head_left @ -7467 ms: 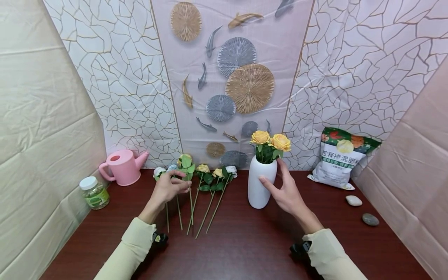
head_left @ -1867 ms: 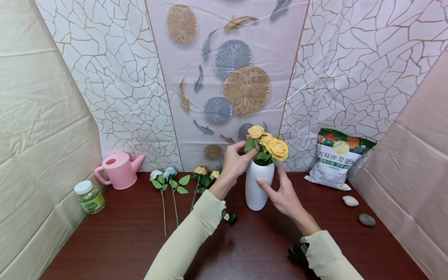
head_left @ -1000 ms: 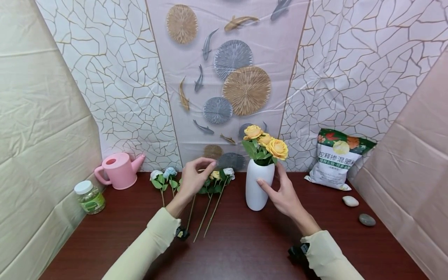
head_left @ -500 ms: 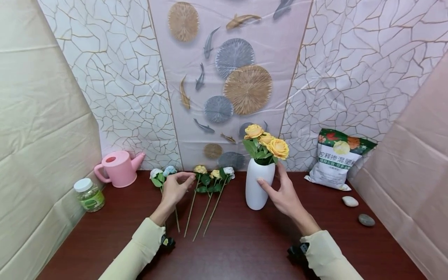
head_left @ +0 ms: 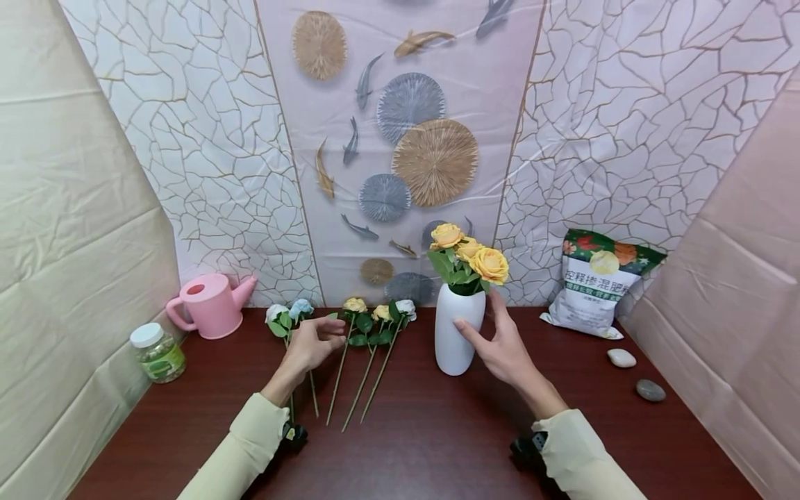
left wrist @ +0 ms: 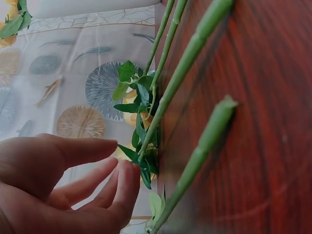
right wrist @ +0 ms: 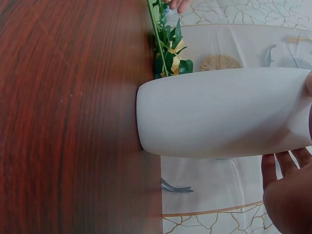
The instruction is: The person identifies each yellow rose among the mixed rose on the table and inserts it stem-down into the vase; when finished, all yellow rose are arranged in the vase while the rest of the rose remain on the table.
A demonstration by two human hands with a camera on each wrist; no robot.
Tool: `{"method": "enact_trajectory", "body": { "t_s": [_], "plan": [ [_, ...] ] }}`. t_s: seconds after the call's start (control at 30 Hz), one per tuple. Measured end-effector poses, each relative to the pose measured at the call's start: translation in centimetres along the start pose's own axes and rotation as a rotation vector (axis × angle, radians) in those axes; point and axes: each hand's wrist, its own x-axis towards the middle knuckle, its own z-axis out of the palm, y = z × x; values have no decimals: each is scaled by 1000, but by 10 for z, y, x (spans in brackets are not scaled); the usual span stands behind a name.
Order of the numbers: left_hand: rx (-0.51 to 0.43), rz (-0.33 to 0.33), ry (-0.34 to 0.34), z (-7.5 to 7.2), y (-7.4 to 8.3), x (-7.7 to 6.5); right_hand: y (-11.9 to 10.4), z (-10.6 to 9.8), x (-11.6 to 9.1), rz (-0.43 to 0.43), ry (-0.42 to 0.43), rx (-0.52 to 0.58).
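Observation:
My right hand point(head_left: 507, 347) holds the white vase point(head_left: 455, 333) on the table, thumb across its front and fingers round its far side. Three yellow roses point(head_left: 490, 265) with green leaves stand in the vase. My left hand point(head_left: 317, 342) hovers with loosely bent fingers over the stem of a blue rose point(head_left: 302, 307); the left wrist view shows nothing between thumb and fingertips point(left wrist: 127, 171). A white rose point(head_left: 276, 313) lies to its left. Right of the hand lie two yellow roses, one nearer point(head_left: 355, 305) and one farther point(head_left: 382, 313), and another white rose point(head_left: 406, 307).
A pink watering can point(head_left: 214, 309) and a lidded jar with a green label point(head_left: 161, 354) stand at the left. At the right are a fertilizer bag point(head_left: 590, 292), a white stone point(head_left: 621, 357) and a grey stone point(head_left: 651, 390). A patterned cloth backs the dark red table point(head_left: 425, 444).
My left hand lifted a yellow rose from the row, placed it among the two in the vase, let go and moved back left over the blue rose. My right hand stayed on the vase.

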Motion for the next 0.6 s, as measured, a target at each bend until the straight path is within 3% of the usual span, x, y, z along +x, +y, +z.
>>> {"method": "enact_trajectory", "body": {
  "t_s": [0.33, 0.6],
  "plan": [
    [28, -73, -101, 3, -5, -1, 0, 1, 0, -20, 13, 1],
    [48, -77, -134, 4, -8, -3, 0, 1, 0, -19, 9, 4]
  ]
}}
